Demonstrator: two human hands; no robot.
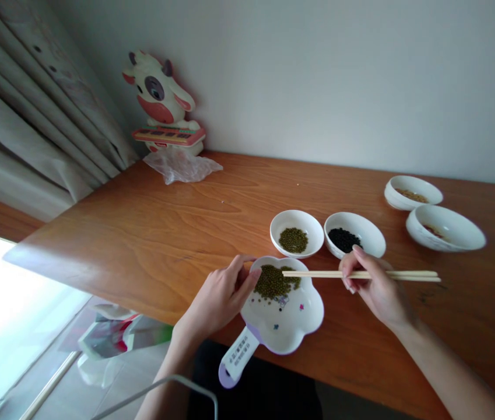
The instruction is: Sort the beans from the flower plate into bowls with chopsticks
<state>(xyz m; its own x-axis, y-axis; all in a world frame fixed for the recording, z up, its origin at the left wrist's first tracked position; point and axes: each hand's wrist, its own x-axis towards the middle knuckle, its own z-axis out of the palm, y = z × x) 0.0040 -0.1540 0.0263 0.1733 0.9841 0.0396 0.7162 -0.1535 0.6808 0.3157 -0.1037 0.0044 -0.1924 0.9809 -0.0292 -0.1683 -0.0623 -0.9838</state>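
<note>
My left hand (pixel 225 291) grips the left rim of a white flower-shaped dish (pixel 293 329) with a purple edge and a handle that sticks out past the table's front. Green mung beans (pixel 272 282) lie in its far left part. Held in my right hand (pixel 376 286) is a pair of chopsticks (pixel 321 274), pointing left, with their tips over the beans. Just behind the dish stands a white bowl (pixel 276 228) of mung beans. To its right, a second white bowl (pixel 372 234) holds black beans, close to my right hand.
Two more white bowls stand at the back right, one (pixel 393 194) with yellowish contents, the other (pixel 461 230) with small reddish-brown ones. A cow-shaped toy keyboard (pixel 168 105) and a clear plastic bag (pixel 181 167) sit at the back left. A cable (pixel 177 378) crosses the lower left.
</note>
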